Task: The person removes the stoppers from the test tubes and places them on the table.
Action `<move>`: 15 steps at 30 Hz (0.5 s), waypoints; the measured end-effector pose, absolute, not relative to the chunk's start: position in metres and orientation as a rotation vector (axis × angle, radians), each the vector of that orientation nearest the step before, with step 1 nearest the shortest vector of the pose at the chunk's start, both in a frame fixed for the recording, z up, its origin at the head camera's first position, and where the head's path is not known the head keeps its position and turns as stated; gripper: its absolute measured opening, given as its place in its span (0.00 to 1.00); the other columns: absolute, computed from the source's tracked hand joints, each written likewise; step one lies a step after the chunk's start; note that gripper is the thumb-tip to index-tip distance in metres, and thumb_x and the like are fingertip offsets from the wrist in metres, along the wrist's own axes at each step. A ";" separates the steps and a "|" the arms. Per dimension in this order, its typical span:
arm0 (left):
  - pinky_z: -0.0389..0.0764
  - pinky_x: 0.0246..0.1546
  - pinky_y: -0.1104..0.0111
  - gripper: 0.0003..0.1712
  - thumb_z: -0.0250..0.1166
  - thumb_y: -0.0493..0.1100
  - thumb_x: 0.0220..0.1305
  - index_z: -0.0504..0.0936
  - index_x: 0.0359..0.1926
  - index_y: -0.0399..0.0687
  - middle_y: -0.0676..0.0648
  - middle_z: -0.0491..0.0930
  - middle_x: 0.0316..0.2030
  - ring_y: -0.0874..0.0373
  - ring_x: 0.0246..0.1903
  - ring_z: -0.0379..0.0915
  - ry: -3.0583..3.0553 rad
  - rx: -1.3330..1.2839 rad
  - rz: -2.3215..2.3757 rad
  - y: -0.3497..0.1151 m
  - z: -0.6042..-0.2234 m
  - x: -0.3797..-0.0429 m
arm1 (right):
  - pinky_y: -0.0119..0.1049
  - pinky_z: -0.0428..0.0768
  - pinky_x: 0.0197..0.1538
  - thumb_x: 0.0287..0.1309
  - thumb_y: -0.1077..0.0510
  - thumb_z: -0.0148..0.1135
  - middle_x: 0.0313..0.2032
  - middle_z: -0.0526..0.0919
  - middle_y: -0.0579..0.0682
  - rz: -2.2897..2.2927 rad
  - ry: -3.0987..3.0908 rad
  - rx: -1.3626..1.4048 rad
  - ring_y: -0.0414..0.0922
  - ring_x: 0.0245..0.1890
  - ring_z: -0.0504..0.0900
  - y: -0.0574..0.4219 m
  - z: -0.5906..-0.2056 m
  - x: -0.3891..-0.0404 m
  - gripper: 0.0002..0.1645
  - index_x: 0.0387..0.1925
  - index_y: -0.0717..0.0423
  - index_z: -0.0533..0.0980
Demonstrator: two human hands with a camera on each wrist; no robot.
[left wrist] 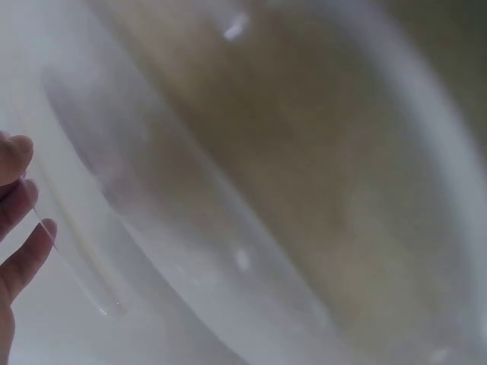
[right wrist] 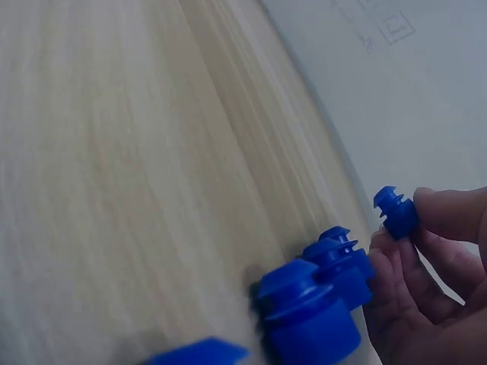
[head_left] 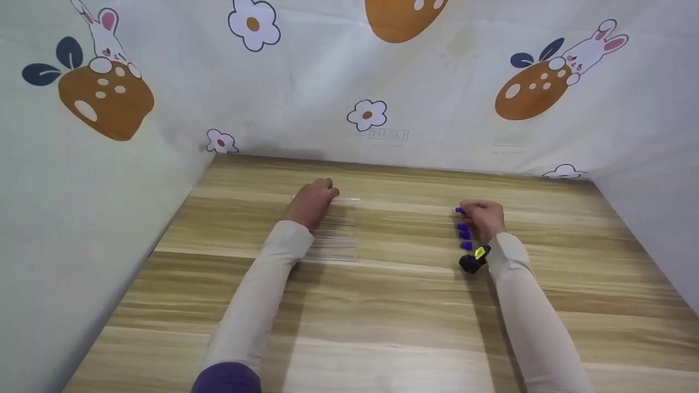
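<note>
In the head view, my left hand (head_left: 312,202) is over a row of clear plastic tubes (head_left: 338,242) on the table. Its fingertips pinch the farthest clear tube (head_left: 350,198); in the left wrist view, thumb and fingers meet that tube's edge. Another clear tube (left wrist: 251,266), blurred and close, fills much of that view. To the right, my right hand (head_left: 485,215) pinches a small blue ribbed stopper (right wrist: 399,216) between thumb and fingers, raised off the table. More blue stoppers (right wrist: 312,327) stand in a line beside this hand.
The wood-grain table (head_left: 382,316) is bounded by a white wall covering (head_left: 306,82) printed with rabbits and flowers at the back and sides. A black wrist camera (head_left: 471,264) with a yellow mark sits at the right cuff, close to the nearest stopper.
</note>
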State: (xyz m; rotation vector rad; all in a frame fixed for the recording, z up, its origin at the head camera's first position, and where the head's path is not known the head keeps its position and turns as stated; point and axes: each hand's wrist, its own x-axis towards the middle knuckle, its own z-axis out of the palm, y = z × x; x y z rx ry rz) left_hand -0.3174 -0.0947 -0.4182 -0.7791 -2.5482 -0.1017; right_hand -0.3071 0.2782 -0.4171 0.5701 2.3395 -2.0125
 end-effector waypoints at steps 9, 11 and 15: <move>0.81 0.33 0.60 0.10 0.59 0.28 0.59 0.85 0.34 0.40 0.41 0.80 0.32 0.48 0.33 0.78 -2.646 -0.749 -0.114 -0.093 -0.422 -0.318 | 0.25 0.77 0.30 0.57 0.61 0.63 0.17 0.80 0.34 -1.917 2.489 0.549 0.33 0.21 0.80 0.278 -0.424 -0.306 0.17 0.47 0.67 0.78; 0.82 0.32 0.60 0.09 0.60 0.28 0.59 0.86 0.34 0.41 0.41 0.80 0.32 0.49 0.33 0.79 -2.679 -0.740 -0.104 -0.093 -0.423 -0.318 | 0.24 0.77 0.30 0.56 0.62 0.63 0.18 0.80 0.33 -1.898 2.519 0.542 0.32 0.22 0.80 0.279 -0.426 -0.305 0.16 0.46 0.67 0.79; 0.82 0.33 0.61 0.09 0.60 0.28 0.59 0.86 0.35 0.41 0.41 0.81 0.33 0.49 0.34 0.79 -2.751 -0.718 -0.083 -0.093 -0.421 -0.319 | 0.25 0.77 0.29 0.56 0.61 0.64 0.18 0.79 0.32 -1.857 2.547 0.536 0.32 0.22 0.80 0.280 -0.426 -0.305 0.14 0.43 0.64 0.80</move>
